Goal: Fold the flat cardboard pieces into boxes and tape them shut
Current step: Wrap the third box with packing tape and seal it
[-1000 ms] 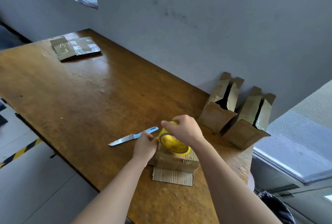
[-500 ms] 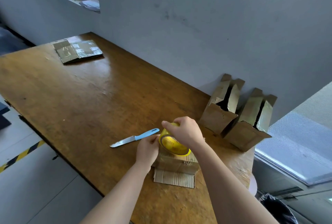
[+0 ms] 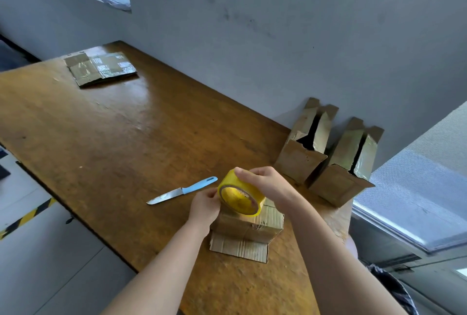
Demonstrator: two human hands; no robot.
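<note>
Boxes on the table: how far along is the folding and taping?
Two folded boxes lean at the wall, top flaps open. In hand: the right hand grips the yellow tape roll over a third box, the left hand pinching the roll's edge. Left: the flat cardboard stack at the far end.

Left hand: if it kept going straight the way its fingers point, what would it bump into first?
The yellow tape roll. The left hand points forward and to the right and seems to touch the roll's rim. Past it is the right hand, gripping the roll.
</note>
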